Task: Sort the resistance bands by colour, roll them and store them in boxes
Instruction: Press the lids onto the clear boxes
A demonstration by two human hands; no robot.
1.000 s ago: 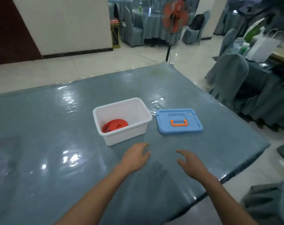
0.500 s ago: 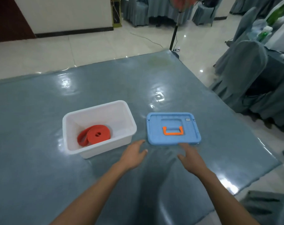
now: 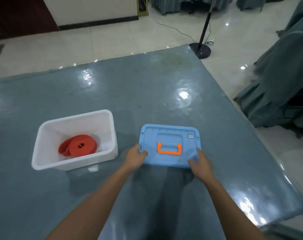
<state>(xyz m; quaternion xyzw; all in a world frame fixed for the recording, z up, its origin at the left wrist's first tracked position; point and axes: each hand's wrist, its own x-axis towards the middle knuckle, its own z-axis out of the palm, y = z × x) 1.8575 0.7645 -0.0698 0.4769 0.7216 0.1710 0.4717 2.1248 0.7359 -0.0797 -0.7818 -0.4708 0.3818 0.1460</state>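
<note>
beside the white plastic box [image 3: 74,139], both hands grip the ribbed blue lid [image 3: 169,146].

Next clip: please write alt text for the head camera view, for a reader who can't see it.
Two bare hands grip the near corners of a blue lid with an orange handle, left hand and right hand. Beside it on the grey-blue table, an open white box holds a rolled red resistance band.

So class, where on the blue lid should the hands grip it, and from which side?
Grip the blue lid by its two near corners, coming from the person's side: it is flat, wide and thin-edged, and the left hand and right hand already sit there.
</note>
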